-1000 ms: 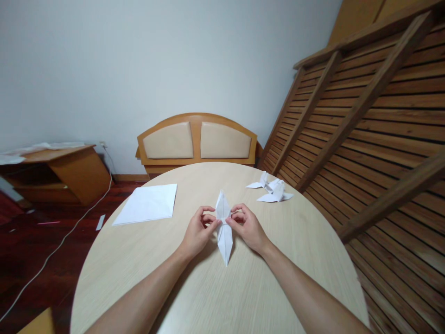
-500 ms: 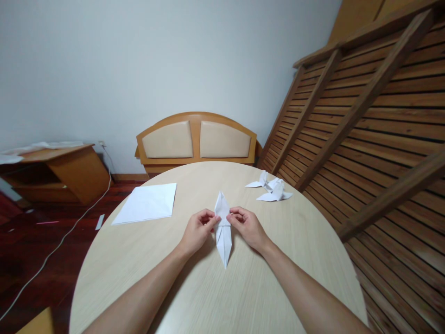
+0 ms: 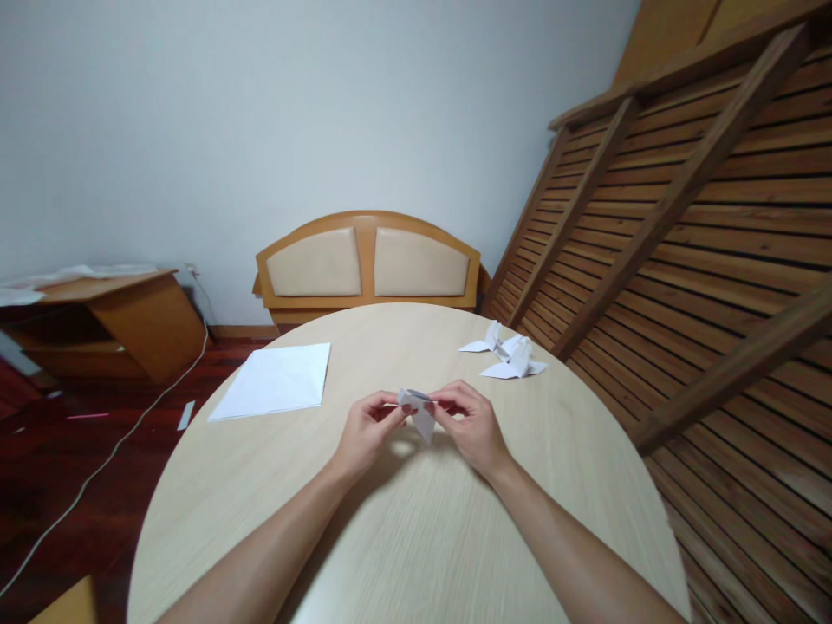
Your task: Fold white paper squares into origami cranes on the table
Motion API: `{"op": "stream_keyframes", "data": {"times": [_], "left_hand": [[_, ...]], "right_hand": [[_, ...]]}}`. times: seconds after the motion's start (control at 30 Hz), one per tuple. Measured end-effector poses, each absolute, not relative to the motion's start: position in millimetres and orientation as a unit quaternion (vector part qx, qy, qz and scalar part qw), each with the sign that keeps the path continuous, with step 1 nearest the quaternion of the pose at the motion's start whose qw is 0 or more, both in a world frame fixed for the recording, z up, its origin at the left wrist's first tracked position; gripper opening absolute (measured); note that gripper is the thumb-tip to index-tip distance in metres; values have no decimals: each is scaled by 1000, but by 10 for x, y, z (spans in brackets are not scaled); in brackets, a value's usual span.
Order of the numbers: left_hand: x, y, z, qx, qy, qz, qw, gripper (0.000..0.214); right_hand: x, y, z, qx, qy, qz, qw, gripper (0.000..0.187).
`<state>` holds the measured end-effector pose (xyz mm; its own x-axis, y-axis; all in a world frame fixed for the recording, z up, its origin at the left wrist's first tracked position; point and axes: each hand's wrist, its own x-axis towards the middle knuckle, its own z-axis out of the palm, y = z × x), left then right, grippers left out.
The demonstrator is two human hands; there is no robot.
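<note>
A small folded white paper piece (image 3: 421, 412) is held just above the round light-wood table (image 3: 403, 537), near its middle. My left hand (image 3: 365, 433) pinches the piece from the left with thumb and fingertips. My right hand (image 3: 472, 426) pinches its right side, fingers curled. The paper is tipped up on end, so only its top edge and a short point below show. Both forearms stretch across the table toward it.
A stack of flat white sheets (image 3: 276, 380) lies at the table's left rear. Two finished folded paper figures (image 3: 510, 355) sit at the right rear. A padded wooden chair back (image 3: 367, 260) stands behind the table. Slatted wooden panels (image 3: 689, 225) lean on the right.
The long, flat folded paper that lay pointing toward me has been lifted and tipped up between both hands, so it now looks much shorter. Both hands stayed in place, pinching it.
</note>
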<state>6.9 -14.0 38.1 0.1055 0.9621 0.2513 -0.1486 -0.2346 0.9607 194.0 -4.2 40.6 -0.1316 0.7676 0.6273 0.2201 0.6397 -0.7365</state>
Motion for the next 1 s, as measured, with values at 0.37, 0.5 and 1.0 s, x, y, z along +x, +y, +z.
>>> {"op": "stream_keyframes", "data": {"times": [0.37,0.5,1.0], "left_hand": [[63,-81,318,571,334,605,443,21],[47,-75,320,573,357,596,435,24],[110,-82,310,501,362,601,507,50]], "right_hand": [[1920,-18,367,-331,-694,301,564,10],[1893,1,338,-344,-674,366,542,16],[1886,50,237,-338,-618,522,482,37]]}}
